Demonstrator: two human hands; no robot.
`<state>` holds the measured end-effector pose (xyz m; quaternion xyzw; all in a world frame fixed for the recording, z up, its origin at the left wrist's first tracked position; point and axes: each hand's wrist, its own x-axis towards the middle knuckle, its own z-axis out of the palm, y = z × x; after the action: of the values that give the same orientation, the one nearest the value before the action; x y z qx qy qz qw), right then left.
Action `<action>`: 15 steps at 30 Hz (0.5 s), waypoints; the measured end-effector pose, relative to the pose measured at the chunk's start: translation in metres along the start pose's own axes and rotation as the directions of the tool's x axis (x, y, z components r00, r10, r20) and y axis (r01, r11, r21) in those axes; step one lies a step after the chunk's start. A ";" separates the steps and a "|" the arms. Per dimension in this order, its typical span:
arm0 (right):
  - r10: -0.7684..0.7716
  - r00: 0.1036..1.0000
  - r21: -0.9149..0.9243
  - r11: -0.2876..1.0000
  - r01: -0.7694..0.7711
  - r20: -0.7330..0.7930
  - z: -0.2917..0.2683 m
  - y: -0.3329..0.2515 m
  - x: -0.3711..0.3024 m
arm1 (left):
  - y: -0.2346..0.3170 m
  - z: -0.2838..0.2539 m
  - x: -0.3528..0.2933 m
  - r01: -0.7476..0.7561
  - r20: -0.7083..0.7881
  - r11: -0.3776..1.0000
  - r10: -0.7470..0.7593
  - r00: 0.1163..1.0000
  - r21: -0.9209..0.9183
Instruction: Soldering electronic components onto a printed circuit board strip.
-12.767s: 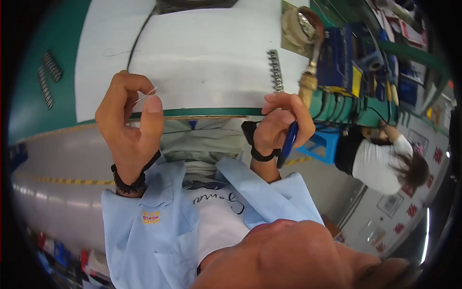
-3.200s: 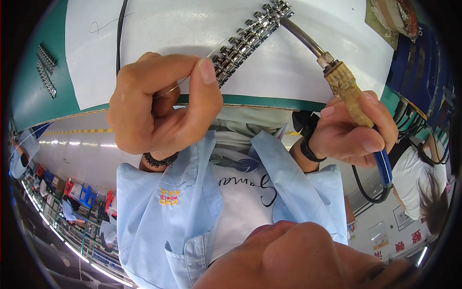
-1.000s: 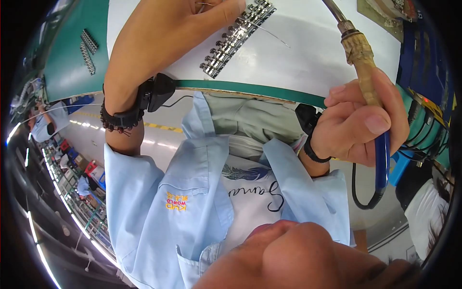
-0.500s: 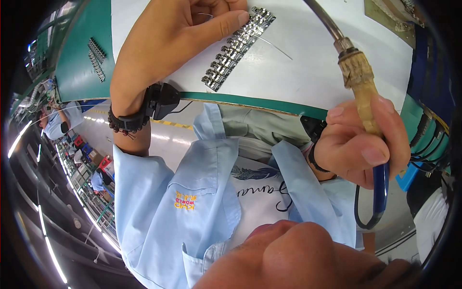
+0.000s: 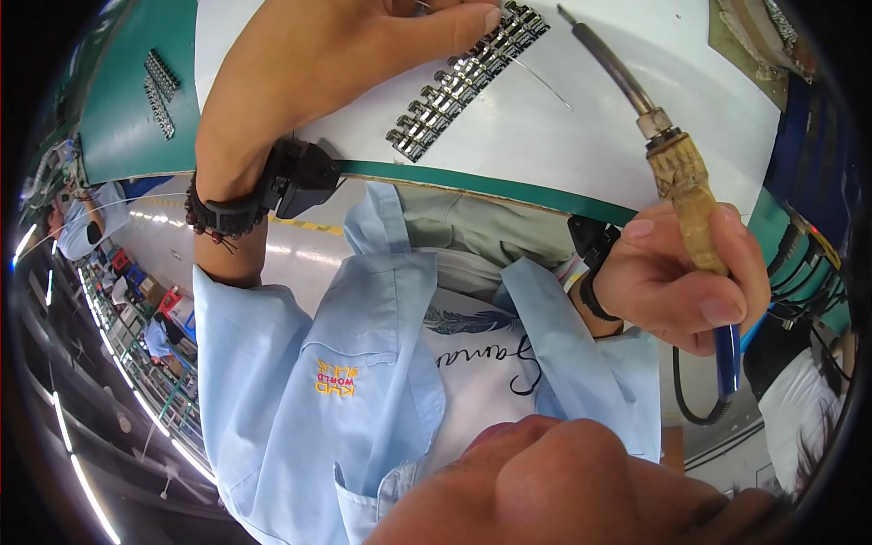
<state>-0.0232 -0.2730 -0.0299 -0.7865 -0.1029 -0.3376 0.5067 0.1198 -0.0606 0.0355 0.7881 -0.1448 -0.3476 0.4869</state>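
My left hand [image 5: 336,64] lies on the white sheet [image 5: 590,145] with its thumb tip pressing the upper end of a strip of small metal parts [image 5: 454,82]. A thin wire [image 5: 542,84] lies just right of the strip. My right hand [image 5: 677,291] grips a soldering iron [image 5: 688,195] by its tape-wrapped handle, above a blue grip. The iron's metal shaft points up and left, and its tip hangs a little right of the strip without touching it.
A green mat [image 5: 118,136] under the white sheet carries two more metal strips [image 5: 159,86] at the far left. Cluttered holders and cables [image 5: 799,245] stand at the right. Another person [image 5: 808,409] is at the lower right, and others are far left.
My left hand went from pinching something in the air to resting on the strip. The right hand has brought the iron's tip down beside the strip's upper end.
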 end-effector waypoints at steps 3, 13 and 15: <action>0.007 1.000 -0.019 1.000 -0.007 -0.024 0.007 0.002 0.004 | -0.001 -0.001 -0.001 0.000 0.004 0.999 0.000 1.000 0.032; 0.070 0.996 -0.064 0.995 -0.074 -0.054 0.025 0.003 0.012 | -0.004 -0.001 0.000 -0.036 -0.018 0.999 0.036 0.999 0.026; 0.084 0.995 -0.076 0.993 -0.088 -0.052 0.027 0.002 0.012 | -0.005 -0.001 0.000 -0.048 -0.015 0.999 0.048 0.999 0.005</action>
<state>-0.0017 -0.2521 -0.0305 -0.8010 -0.0431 -0.3384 0.4919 0.1198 -0.0575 0.0316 0.7882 -0.1609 -0.3294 0.4943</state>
